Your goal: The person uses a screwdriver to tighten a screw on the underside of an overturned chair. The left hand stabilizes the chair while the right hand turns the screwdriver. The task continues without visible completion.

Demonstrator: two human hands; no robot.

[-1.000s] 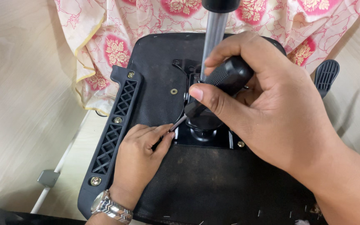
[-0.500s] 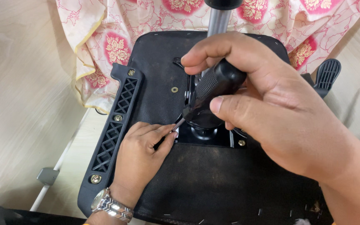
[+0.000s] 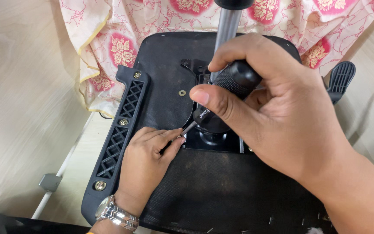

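An upturned office chair seat (image 3: 165, 86) lies below me, its black fabric underside facing up. My right hand (image 3: 278, 112) grips the black knurled handle of a screwdriver (image 3: 232, 84), whose metal tip points down-left at the edge of the black metal mechanism plate (image 3: 213, 141). My left hand (image 3: 146, 162), with a metal wristwatch, rests on the seat and pinches at the screwdriver tip; what it pinches is too small to see. A grey gas-lift cylinder (image 3: 227, 26) rises from the mechanism behind my right hand.
A black latticed armrest bracket (image 3: 122, 130) with brass screws runs along the seat's left side. Pink floral cloth (image 3: 122, 39) lies under the seat at the top. A black lever paddle (image 3: 340, 80) sticks out at right. A white rod (image 3: 61, 173) crosses the pale wooden floor.
My right hand has turned on the screwdriver handle, thumb shifting from above to the left side. The left hand stays pinched at the tip.
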